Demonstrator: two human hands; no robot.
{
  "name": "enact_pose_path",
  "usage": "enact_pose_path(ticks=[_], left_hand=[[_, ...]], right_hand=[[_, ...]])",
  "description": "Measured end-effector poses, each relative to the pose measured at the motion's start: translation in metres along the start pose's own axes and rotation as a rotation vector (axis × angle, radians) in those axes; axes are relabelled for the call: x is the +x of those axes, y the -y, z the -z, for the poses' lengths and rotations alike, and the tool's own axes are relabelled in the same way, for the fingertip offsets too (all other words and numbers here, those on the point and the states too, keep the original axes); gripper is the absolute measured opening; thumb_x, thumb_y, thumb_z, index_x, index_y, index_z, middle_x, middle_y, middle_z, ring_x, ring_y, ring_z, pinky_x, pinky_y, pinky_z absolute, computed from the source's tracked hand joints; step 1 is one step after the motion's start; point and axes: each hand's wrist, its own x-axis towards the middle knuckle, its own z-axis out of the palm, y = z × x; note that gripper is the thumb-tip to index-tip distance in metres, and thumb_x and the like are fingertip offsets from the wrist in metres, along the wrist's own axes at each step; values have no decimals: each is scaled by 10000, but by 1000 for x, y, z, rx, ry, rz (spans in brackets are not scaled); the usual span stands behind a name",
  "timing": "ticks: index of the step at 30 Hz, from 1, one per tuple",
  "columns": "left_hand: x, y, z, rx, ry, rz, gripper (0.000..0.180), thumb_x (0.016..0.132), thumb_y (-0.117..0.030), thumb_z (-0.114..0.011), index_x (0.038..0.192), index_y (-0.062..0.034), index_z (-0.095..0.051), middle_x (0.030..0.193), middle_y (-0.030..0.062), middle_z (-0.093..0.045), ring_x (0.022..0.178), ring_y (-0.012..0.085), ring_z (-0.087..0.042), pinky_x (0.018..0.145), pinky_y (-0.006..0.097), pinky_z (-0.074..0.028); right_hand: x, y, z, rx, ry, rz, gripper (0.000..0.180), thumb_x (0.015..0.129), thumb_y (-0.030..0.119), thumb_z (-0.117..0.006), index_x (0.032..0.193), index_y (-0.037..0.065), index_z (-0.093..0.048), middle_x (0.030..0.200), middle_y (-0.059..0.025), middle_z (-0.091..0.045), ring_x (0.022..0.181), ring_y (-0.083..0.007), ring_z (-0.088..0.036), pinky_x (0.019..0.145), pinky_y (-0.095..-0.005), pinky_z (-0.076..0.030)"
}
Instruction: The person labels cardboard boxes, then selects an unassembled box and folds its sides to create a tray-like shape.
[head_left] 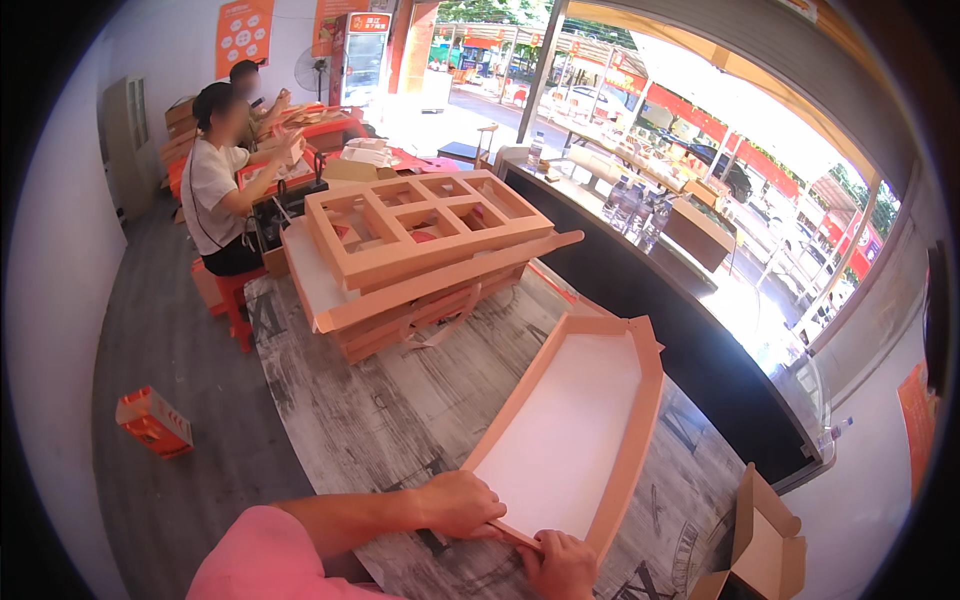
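Note:
A shallow cardboard tray (560, 430) with brown folded walls and a white inside lies on the table before me. My left hand (458, 504) is closed on the near left corner of its wall, fingers curled over the edge. Just right of it, my right hand (560, 567) grips the same near wall, thumb on top and fingers bent. At the tray's far right corner, cardboard flaps (645, 332) stick out past the wall.
Beyond the tray stands a stack of cardboard pieces, topped by a windowed cardboard frame (420, 225). An opened cardboard box (765, 540) sits near right. A dark counter (660, 310) runs along the right. Two people sit working far left; an orange carton (155, 422) is on the floor.

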Motion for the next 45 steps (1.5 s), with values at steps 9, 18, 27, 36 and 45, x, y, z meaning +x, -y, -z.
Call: enact_pose_path(ticks=[9, 18, 27, 36, 45], left_hand=[[1, 3, 2, -18, 1, -30, 437, 943, -484, -629, 880, -54, -673, 843, 121, -709, 864, 342, -704, 756, 461, -553], [0, 4, -1, -24, -16, -15, 431, 928, -492, -658, 906, -62, -648, 840, 111, -707, 863, 331, -703, 743, 452, -551], [-7, 16, -2, -493, -397, -223, 348, 905, -376, -751, 1015, -56, -670, 961, 93, -703, 917, 297, -689, 791, 394, -559], [-4, 41, 2, -489, -610, -256, 282, 874, -295, -794, 1001, -66, -690, 1093, 89, -723, 1069, 289, -679, 935, 419, -542], [-1, 36, 2, -289, -554, -234, 400, 896, -406, -756, 1162, -114, -690, 1287, 74, -683, 1281, 322, -590, 1191, 558, -333]], right_hand=[[4, 5, 5, 34, -7, -8, 207, 935, 284, -649, 936, 80, -613, 837, -183, -643, 806, -409, -645, 717, -527, -522], [4, 1, 2, 8, 2, 22, 236, 938, 319, -663, 915, 94, -594, 828, -164, -624, 797, -400, -632, 694, -528, -504], [2, -10, 0, -39, 161, -38, 257, 920, 321, -695, 1036, 100, -636, 957, -174, -655, 919, -390, -643, 805, -522, -517], [-13, -59, 25, -1, 159, 237, 173, 779, 184, -785, 936, 146, -725, 960, -3, -700, 968, -224, -679, 820, -384, -527], [-50, -101, 75, -255, 191, 108, 250, 767, 86, -722, 992, 186, -761, 1166, -28, -693, 1274, -310, -549, 1057, -441, -433]])
